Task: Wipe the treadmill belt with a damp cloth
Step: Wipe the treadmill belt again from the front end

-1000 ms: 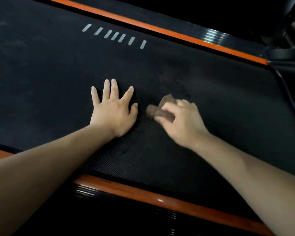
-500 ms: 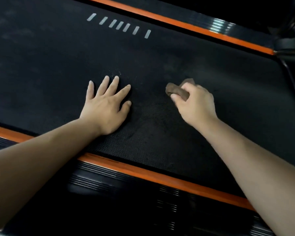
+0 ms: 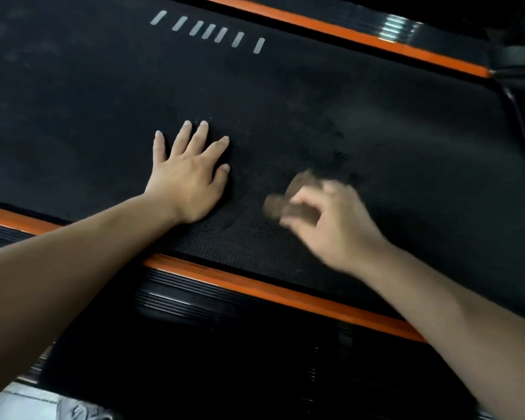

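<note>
Head view, then: how far along is the wiping?

Partway, I'd judge. The right hand point(image 3: 331, 225) is blurred, but its fingers are visibly curled around a small crumpled brown cloth point(image 3: 285, 204) that sits on the black textured treadmill belt point(image 3: 406, 131), near the belt's close edge and just right of the left hand point(image 3: 188, 177).

And the left hand?

It lies flat on the belt, palm down, fingers straight and spread, holding nothing. It looks like a brace.

What seems done?

Dark blotchy marks point(image 3: 331, 140) lie just beyond the cloth, possibly damp streaks. A greyish haze point(image 3: 379, 122) farther right and faint pale smudges point(image 3: 12, 56) at the far left suggest dust not yet reached. So most of the belt is probably left.

The surroundings?

A row of short grey slanted dashes point(image 3: 209, 30) is printed near the belt's far side. Orange trim runs along both edges, near point(image 3: 255, 286) and far point(image 3: 346, 34), with a black ribbed side rail point(image 3: 194, 301) below the near one. The room is dim; a dark frame part point(image 3: 515, 56) sits at top right, and a pale patch of floor point(image 3: 19, 401) shows at bottom left.
</note>
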{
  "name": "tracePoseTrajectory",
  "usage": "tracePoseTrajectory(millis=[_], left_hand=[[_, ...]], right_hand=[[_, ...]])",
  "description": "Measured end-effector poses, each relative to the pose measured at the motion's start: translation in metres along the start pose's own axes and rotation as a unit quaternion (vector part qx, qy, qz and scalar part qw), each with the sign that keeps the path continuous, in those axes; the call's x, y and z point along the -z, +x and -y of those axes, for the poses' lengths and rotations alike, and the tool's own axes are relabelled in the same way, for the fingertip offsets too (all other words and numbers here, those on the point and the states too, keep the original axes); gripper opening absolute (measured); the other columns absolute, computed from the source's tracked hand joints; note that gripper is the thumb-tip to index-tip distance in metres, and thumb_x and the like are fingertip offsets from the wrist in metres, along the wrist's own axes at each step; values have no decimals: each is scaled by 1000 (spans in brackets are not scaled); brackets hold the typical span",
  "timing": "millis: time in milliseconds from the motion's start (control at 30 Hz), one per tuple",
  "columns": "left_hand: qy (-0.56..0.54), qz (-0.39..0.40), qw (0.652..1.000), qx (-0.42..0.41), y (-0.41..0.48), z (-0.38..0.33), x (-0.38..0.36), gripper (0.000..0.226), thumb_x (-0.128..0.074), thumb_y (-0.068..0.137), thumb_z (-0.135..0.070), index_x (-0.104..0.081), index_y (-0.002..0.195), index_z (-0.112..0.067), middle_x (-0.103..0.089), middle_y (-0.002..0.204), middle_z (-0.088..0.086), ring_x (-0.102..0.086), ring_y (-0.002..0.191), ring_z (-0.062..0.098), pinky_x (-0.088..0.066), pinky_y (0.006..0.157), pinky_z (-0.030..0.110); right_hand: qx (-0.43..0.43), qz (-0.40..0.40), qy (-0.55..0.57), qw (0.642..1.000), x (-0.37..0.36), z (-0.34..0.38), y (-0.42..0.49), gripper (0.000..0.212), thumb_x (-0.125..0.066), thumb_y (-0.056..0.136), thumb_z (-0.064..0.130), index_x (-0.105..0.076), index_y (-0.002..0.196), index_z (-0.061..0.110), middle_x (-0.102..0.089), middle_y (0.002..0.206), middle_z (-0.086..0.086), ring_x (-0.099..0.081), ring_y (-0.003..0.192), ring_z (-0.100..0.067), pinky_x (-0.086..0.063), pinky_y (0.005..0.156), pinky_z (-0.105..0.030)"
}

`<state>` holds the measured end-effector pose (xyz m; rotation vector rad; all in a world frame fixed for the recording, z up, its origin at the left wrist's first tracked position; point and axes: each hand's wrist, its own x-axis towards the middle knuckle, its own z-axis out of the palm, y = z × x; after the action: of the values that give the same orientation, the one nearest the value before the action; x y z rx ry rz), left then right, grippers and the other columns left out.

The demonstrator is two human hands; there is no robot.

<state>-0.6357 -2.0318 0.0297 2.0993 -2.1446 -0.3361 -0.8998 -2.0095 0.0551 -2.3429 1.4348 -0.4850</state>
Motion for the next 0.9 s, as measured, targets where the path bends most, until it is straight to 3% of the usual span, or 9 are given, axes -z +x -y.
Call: tracePoseTrajectory(millis=[100,167,267,333,533,600,667,733,900], left_hand=[[-5,21,999,45,8,-21,2,55,-28,107,-46,-32,155,-20,-5,171,18,8,158,37,7,120,70],[-16,30,995,90,17,-44,1,57,-27,106,-50,-33,151,-14,-1,169,27,10,156,43,7,119,70],[12,27,995,92,19,-63,-11,67,-19,104,-59,-12,163,-27,8,167,30,18,153,48,11,117,72],[21,9,997,70,17,-60,-16,65,-16,103,-60,-6,163,-37,8,169,24,18,154,48,12,116,74],[9,-7,999,36,13,-62,-15,60,-18,104,-56,-10,162,-42,4,172,14,16,157,37,11,121,67],[4,-1,1000,25,15,-61,-14,60,-16,104,-56,-10,162,-44,4,173,9,16,157,34,11,121,65],[1,9,1000,26,15,-61,-13,60,-15,104,-56,-9,162,-43,5,173,7,17,157,32,12,122,65],[4,11,999,31,16,-61,-13,61,-14,104,-57,-8,163,-42,5,173,7,17,157,33,12,121,65],[11,10,1000,25,16,-61,-14,61,-13,104,-58,-7,163,-42,6,173,8,17,157,34,11,121,66]], right_hand=[[68,85,5,994,4,10,-24,22,-69,83,52,-66,89,31,-58,86,8,-48,85,-12,-38,83,-38],[71,39,-35,996,5,-9,-5,28,-63,84,56,-68,91,29,-61,87,4,-54,84,-18,-43,81,-40],[-75,-86,-49,992,20,-46,47,26,-67,86,51,-69,97,27,-64,93,-1,-61,89,-24,-50,85,-48],[-107,-88,-26,990,18,-51,53,21,-70,87,46,-67,96,27,-62,93,3,-60,92,-22,-50,88,-50],[60,24,-43,997,19,-35,8,18,-69,88,47,-67,95,30,-62,94,5,-54,92,-19,-37,87,-40],[19,-50,-94,994,23,-60,40,23,-65,90,49,-66,100,28,-62,97,0,-56,95,-25,-39,87,-40],[-84,-112,-120,983,34,-80,76,25,-63,92,49,-64,102,27,-61,100,-1,-58,99,-30,-39,88,-42],[-124,-122,-100,980,33,-84,89,22,-64,92,48,-63,100,28,-61,98,2,-59,99,-28,-42,89,-43],[31,-18,-39,999,21,-57,37,17,-68,88,43,-67,94,27,-60,93,4,-55,90,-19,-43,87,-45]])
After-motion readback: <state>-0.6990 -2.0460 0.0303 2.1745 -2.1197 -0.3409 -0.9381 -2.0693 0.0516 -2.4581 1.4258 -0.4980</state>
